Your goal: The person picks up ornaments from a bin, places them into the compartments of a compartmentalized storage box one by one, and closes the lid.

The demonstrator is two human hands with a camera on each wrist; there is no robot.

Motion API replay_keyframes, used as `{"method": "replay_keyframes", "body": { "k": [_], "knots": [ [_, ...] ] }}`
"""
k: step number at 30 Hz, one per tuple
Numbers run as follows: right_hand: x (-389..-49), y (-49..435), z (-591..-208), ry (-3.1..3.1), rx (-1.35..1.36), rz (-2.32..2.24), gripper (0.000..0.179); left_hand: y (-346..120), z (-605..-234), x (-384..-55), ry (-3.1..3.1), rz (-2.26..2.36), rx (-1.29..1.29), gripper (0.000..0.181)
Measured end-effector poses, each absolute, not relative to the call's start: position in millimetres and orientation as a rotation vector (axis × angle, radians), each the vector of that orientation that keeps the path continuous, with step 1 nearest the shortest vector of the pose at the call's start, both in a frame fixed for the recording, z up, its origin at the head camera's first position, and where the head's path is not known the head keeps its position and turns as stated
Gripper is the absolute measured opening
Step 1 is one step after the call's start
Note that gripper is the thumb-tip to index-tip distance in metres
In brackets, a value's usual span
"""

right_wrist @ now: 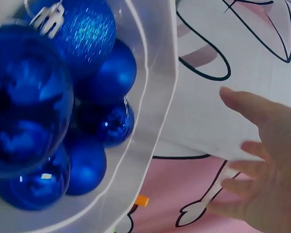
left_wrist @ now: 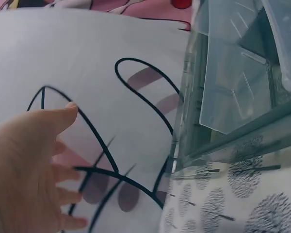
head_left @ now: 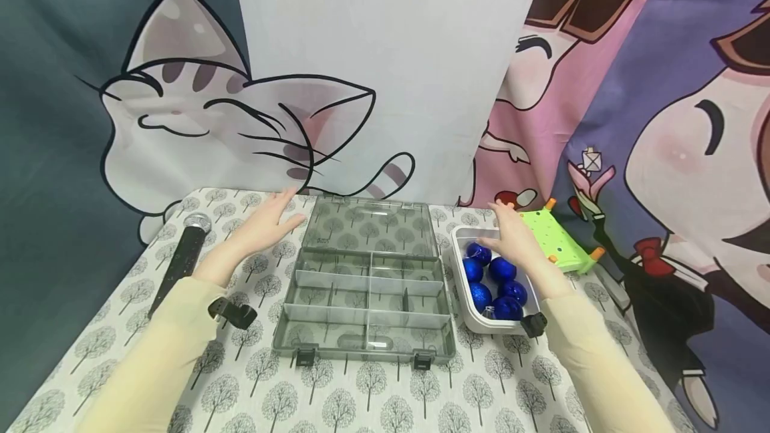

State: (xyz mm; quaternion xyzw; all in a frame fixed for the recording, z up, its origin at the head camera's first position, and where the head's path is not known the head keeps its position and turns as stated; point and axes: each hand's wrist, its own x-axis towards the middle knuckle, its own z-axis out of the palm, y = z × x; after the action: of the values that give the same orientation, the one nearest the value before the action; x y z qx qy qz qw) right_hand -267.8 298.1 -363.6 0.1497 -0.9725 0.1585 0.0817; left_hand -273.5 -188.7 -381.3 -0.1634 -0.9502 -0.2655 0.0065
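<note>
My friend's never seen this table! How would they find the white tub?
Start with the tree-print tablecloth, then the see-through divided case lying open on it. Right of that case in the head view, near the right hand, sits the white tub. It holds blue baubles, while the case has none.

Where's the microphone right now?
In the head view, the microphone lies on the left side of the tree-print cloth, to the left of the person's left hand, its silver head toward the cat backdrop.
</note>
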Motion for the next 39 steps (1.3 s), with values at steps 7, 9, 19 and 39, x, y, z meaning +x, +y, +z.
{"method": "replay_keyframes", "body": {
  "k": [7,9,19,39],
  "knots": [
    [-268,303,-366,-3.035,0.643,0.363,0.054,-204,-406,-269,-2.911,-1.245,-0.584,0.070],
    [-270,304,-369,-3.076,0.667,0.337,0.052,-207,-416,-268,-2.877,-1.354,-0.589,0.068],
    [-276,300,-380,-3.115,0.798,0.262,0.043,-207,-460,-257,-2.589,-1.790,-0.510,0.058],
    [-284,291,-388,-3.247,0.861,0.244,0.050,-201,-504,-250,-2.503,-2.082,-0.258,0.060]
  ]
}}
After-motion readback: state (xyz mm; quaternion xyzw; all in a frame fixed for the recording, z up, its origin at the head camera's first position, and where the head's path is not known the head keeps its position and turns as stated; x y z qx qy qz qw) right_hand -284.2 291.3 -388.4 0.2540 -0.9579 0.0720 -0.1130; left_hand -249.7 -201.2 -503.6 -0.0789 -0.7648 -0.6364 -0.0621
